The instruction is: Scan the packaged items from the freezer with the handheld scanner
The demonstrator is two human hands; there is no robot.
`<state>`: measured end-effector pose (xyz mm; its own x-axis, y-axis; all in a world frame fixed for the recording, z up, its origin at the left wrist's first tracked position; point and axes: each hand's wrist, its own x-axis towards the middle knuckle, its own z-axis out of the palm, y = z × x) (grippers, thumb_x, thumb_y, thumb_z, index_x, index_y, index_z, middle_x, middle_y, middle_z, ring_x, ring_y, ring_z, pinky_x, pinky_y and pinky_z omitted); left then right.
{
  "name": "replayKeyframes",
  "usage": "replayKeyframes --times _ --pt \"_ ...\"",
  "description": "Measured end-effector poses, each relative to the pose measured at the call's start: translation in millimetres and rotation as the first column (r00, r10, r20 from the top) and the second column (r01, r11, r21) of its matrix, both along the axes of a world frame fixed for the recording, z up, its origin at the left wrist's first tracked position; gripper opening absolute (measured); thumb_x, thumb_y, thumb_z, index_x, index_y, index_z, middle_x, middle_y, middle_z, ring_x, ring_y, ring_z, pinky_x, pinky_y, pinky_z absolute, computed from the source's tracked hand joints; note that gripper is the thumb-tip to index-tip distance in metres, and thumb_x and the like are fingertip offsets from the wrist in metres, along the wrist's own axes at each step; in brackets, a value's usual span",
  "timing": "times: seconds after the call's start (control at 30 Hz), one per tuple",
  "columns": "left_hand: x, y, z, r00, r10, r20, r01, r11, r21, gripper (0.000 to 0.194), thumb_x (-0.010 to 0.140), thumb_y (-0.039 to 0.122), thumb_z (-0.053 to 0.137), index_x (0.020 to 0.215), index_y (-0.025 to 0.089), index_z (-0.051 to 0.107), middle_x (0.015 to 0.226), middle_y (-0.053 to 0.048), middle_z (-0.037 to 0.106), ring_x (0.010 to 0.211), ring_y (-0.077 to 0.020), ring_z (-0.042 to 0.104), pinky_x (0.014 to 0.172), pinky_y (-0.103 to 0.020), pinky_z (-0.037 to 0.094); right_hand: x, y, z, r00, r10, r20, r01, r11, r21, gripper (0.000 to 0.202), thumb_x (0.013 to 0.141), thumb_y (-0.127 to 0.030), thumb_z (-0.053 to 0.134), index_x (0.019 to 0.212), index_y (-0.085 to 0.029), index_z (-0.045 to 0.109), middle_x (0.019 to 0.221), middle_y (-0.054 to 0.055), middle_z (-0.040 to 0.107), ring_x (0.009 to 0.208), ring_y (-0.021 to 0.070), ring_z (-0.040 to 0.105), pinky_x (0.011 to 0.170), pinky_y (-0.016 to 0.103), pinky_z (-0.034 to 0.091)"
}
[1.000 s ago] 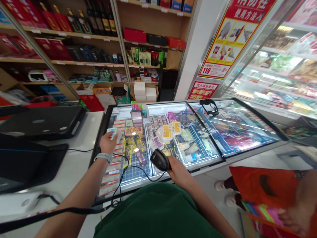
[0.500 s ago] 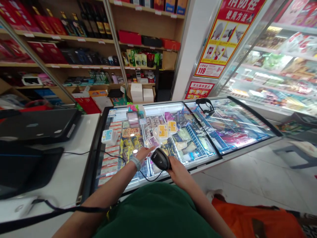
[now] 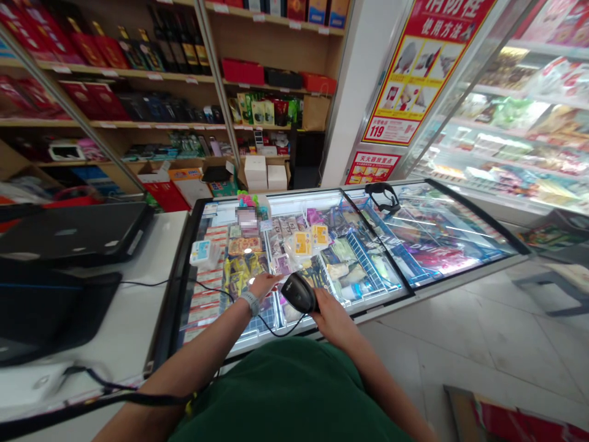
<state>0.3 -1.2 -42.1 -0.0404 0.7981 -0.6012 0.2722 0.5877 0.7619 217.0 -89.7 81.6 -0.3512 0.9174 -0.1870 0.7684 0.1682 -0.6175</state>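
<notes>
My right hand (image 3: 332, 312) is closed around a black handheld barcode scanner (image 3: 299, 293), its head pointing up and left over the glass-topped freezer (image 3: 391, 299). A thin black cable runs from it to the left. Just left of the scanner head is my left hand (image 3: 263, 286), with a watch on the wrist. Its index finger points right and the other fingers are curled; what lies under them is hard to make out. Beyond the hands, clear packs with yellow labels (image 3: 302, 244) lie on the glass. A clear pack with a blue-and-white label (image 3: 201, 252) lies to the left.
A black laptop-like device (image 3: 69, 230) sits on the white counter (image 3: 161, 270) at left. A black strap-like object (image 3: 384, 197) lies on the freezer's far side. Shelves with bottles and boxes stand behind. A grey stool (image 3: 552, 288) is on the floor at right.
My left hand has drawn back slightly to the left, away from the scanner. The orange-clothed figure at lower right is gone; a red-and-brown object shows there on the floor.
</notes>
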Motion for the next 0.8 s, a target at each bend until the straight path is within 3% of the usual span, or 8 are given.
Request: replayKeyframes --times 0.27,0.47,0.6,0.7,0.8 --pt "-22 -8 13.6 0.996 0.09 0.025 -0.09 0.996 0.006 0.032 0.091 0.037 0.058 0.114 0.015 0.06 0.111 -0.007 0.064 0.093 -0.0176 0.064 0.08 -0.038 0.055 3 5 -1.0 1.0 -0.001 -0.014 0.001 1.0 0.01 0.029 0.083 -0.011 0.053 0.112 -0.016 0.05 0.11 0.011 0.058 0.103 0.0222 0.056 0.089 0.033 0.042" --pt "-45 -19 27.7 0.985 0.164 0.049 -0.17 0.968 0.187 0.027 0.089 0.037 0.06 0.101 0.014 0.064 0.096 -0.004 0.067 0.081 -0.0145 0.064 0.074 -0.033 0.054 4 12 0.6 0.999 0.017 -0.036 -0.016 0.999 0.033 0.028 0.082 -0.009 0.053 0.109 -0.016 0.05 0.109 0.01 0.057 0.102 0.0224 0.056 0.089 0.034 0.042" --pt "-64 -25 34.3 0.975 0.217 0.054 -0.222 0.917 0.331 0.038 0.073 0.049 0.071 0.092 0.016 0.069 0.08 -0.003 0.07 0.075 -0.0181 0.064 0.068 -0.03 0.05 0 16 4.0 0.999 0.031 -0.028 -0.03 0.999 0.033 0.029 0.082 -0.009 0.053 0.11 -0.016 0.05 0.109 0.01 0.058 0.101 0.0224 0.055 0.089 0.033 0.042" --pt "-76 -27 37.3 0.969 0.246 0.039 -0.24 0.879 0.412 0.042 0.064 0.053 0.074 0.088 0.018 0.071 0.08 -0.004 0.073 0.079 -0.0221 0.065 0.07 -0.03 0.049 -5 19 5.7 0.998 0.059 -0.018 -0.058 0.998 0.04 0.03 0.083 -0.009 0.054 0.112 -0.016 0.049 0.109 0.011 0.058 0.102 0.0225 0.055 0.09 0.033 0.042" --pt "-86 -28 39.3 0.968 0.252 0.018 -0.231 0.855 0.463 0.04 0.066 0.051 0.071 0.09 0.018 0.072 0.084 -0.004 0.073 0.081 -0.0229 0.065 0.074 -0.031 0.049 -11 21 8.1 0.995 0.097 -0.019 -0.096 0.994 0.054 0.028 0.084 -0.009 0.054 0.111 -0.015 0.05 0.11 0.011 0.057 0.102 0.0224 0.054 0.091 0.033 0.042"
